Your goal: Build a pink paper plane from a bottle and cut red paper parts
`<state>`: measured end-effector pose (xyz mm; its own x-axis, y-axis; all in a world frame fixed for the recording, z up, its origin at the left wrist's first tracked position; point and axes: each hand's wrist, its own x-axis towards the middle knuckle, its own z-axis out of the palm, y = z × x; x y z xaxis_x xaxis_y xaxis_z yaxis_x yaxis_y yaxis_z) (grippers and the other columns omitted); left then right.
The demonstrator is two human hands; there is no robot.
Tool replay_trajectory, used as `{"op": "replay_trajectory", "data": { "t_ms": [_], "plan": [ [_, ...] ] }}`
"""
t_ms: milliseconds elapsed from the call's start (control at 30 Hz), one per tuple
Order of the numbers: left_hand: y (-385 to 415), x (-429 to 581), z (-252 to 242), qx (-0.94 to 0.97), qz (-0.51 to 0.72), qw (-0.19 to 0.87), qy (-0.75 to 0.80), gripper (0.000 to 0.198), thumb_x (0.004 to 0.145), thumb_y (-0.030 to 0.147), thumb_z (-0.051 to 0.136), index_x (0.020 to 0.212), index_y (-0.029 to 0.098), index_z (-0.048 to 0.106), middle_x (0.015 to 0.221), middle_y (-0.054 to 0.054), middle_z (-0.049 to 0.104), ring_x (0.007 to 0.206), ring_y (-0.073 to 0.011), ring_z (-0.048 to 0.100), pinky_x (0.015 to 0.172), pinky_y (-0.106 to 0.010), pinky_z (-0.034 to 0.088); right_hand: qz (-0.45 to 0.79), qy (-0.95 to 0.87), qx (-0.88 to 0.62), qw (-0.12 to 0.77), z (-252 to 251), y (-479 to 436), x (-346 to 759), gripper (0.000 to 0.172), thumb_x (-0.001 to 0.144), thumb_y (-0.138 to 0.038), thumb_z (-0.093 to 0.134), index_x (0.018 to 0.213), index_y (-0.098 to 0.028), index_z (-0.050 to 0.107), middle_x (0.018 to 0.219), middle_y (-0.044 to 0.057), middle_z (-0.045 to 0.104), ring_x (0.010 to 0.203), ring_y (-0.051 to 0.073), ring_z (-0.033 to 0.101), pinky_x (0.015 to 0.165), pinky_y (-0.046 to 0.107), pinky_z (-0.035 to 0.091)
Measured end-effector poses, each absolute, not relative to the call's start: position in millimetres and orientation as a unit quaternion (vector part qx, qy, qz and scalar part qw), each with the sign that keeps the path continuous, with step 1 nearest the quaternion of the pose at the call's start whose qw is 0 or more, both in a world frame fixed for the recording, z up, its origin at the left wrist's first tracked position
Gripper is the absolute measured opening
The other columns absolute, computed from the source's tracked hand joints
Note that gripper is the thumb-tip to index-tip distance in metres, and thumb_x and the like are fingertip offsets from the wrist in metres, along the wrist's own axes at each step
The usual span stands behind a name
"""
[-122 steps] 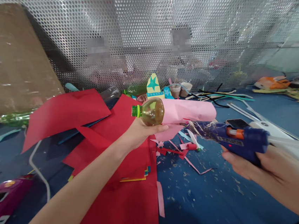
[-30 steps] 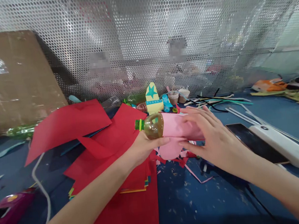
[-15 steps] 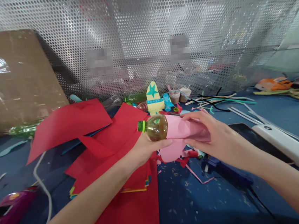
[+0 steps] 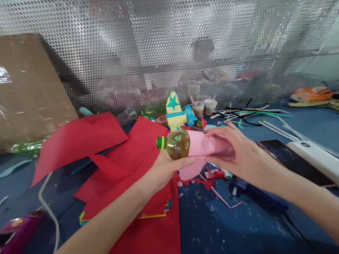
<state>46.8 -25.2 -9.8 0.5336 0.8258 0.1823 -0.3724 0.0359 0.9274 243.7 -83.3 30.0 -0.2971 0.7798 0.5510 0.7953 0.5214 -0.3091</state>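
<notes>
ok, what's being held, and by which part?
A green-capped plastic bottle, its body wrapped in pink paper. Left hand grips it from below at the shoulder; right hand grips the wrapped body toward the base.

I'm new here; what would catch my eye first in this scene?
Probably the bright red sheets, spread left of centre. Near the middle, the left hand and right hand hold a green-capped bottle sideways, pink paper around its body. Just beyond it is a yellow shape bearing a teal star.
</notes>
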Motion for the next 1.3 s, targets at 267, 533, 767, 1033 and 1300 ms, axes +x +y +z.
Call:
{"op": "replay_trajectory", "data": {
  "t_ms": [267, 533, 767, 1033, 1300],
  "plan": [
    [-27, 48, -6, 0.542, 0.428, 0.69, 0.217, 0.044, 0.065, 0.021, 0.081, 0.107, 0.021, 0.066, 0.107, -0.007, 0.07, 0.104, -0.0263, 0.063, 0.094, -0.04, 0.044, -0.015, -0.8, -0.499, 0.332, 30, -81, 245, 0.034, 0.084, -0.026, 0.063, 0.115, -0.024, 0.049, 0.116, 0.006, 0.066, 0.111, 0.026, 0.06, 0.111, 0.055, 0.029],
    [-21, 46, -8, 0.539, 0.42, 0.697, 0.216, 0.048, 0.064, 0.019, 0.08, 0.109, 0.021, 0.064, 0.111, -0.007, 0.069, 0.109, -0.0261, 0.059, 0.098, -0.041, 0.04, -0.015, -0.808, -0.499, 0.312, 29, -79, 249, 0.04, 0.085, -0.027, 0.062, 0.123, -0.023, 0.049, 0.122, 0.006, 0.062, 0.113, 0.024, 0.058, 0.109, 0.049, 0.035],
    [-15, 44, -16, 0.53, 0.422, 0.695, 0.241, 0.037, 0.061, 0.022, 0.082, 0.095, 0.019, 0.067, 0.096, -0.004, 0.069, 0.097, -0.0226, 0.061, 0.092, -0.038, 0.042, -0.042, -0.816, -0.492, 0.3, 29, -81, 248, 0.043, 0.086, -0.025, 0.061, 0.126, -0.024, 0.047, 0.127, 0.005, 0.06, 0.123, 0.026, 0.052, 0.107, 0.048, 0.039],
    [-20, 47, -8, 0.512, 0.417, 0.705, 0.258, 0.036, 0.064, 0.03, 0.081, 0.095, 0.02, 0.066, 0.094, -0.004, 0.07, 0.086, -0.0195, 0.063, 0.077, -0.031, 0.048, -0.011, -0.804, -0.508, 0.309, 27, -80, 248, 0.04, 0.084, -0.025, 0.064, 0.122, -0.024, 0.05, 0.122, 0.004, 0.063, 0.118, 0.024, 0.054, 0.105, 0.045, 0.04],
    [-4, 38, -9, 0.445, 0.436, 0.724, 0.297, 0.039, 0.065, 0.033, 0.076, 0.098, 0.017, 0.065, 0.089, -0.008, 0.072, 0.081, -0.0242, 0.067, 0.07, -0.032, 0.051, 0.046, -0.737, -0.565, 0.369, 38, -70, 276, 0.036, 0.095, -0.044, 0.04, 0.12, -0.023, 0.054, 0.124, 0.009, 0.063, 0.116, 0.026, 0.058, 0.099, 0.045, 0.045]
  ]
}}
